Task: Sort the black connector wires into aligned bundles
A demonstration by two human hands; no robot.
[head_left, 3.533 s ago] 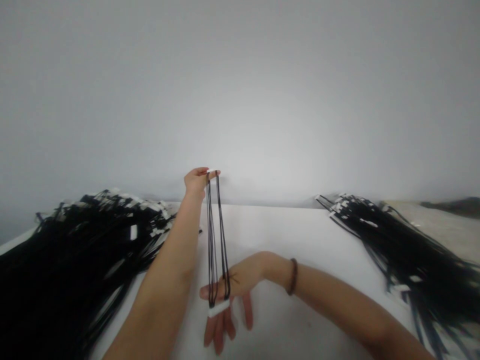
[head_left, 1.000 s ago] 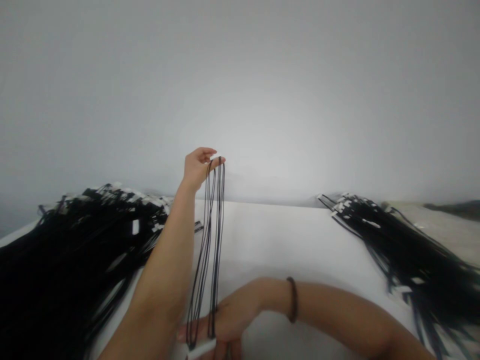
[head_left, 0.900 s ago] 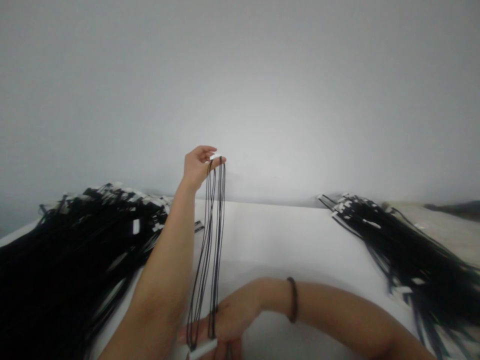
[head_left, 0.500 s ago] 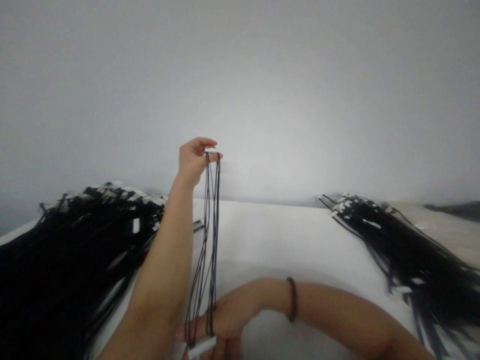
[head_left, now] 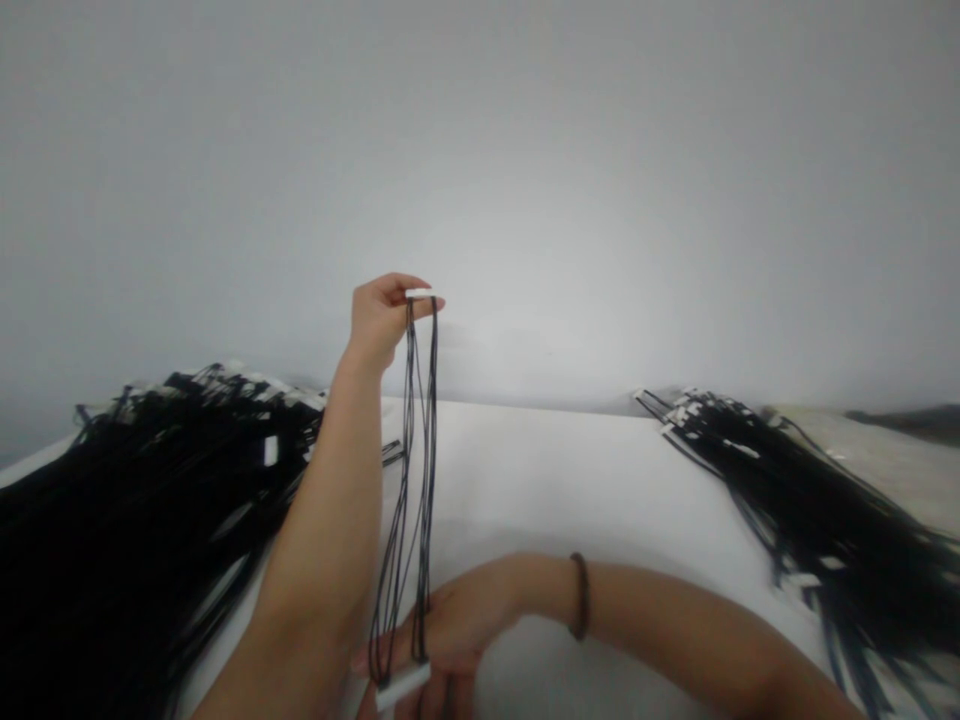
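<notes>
A wire harness point(head_left: 429, 430) of several thin black wires, with a white connector at each end, is stretched between my hands. My left hand point(head_left: 386, 310), raised in front of the wall, pinches the upper white connector point(head_left: 420, 293) between thumb and fingers. Low at the front, my right hand point(head_left: 442, 640) is closed at the lower white connector point(head_left: 403, 686), with the wires passing over its fingers. Part of the right hand is cut off by the bottom edge. A dark band point(head_left: 580, 597) circles the right wrist.
On the left of the white table point(head_left: 525, 470) lies a large pile of black wire harnesses point(head_left: 135, 520) with white connectors. A smaller heap of harnesses point(head_left: 817, 510) lies on the right, beside a pale plastic bag point(head_left: 885, 455). A plain wall point(head_left: 570, 200) rises behind the table.
My left hand and the upper connector have shifted slightly left and up. The lower connector has also risen a little; both hands keep their hold.
</notes>
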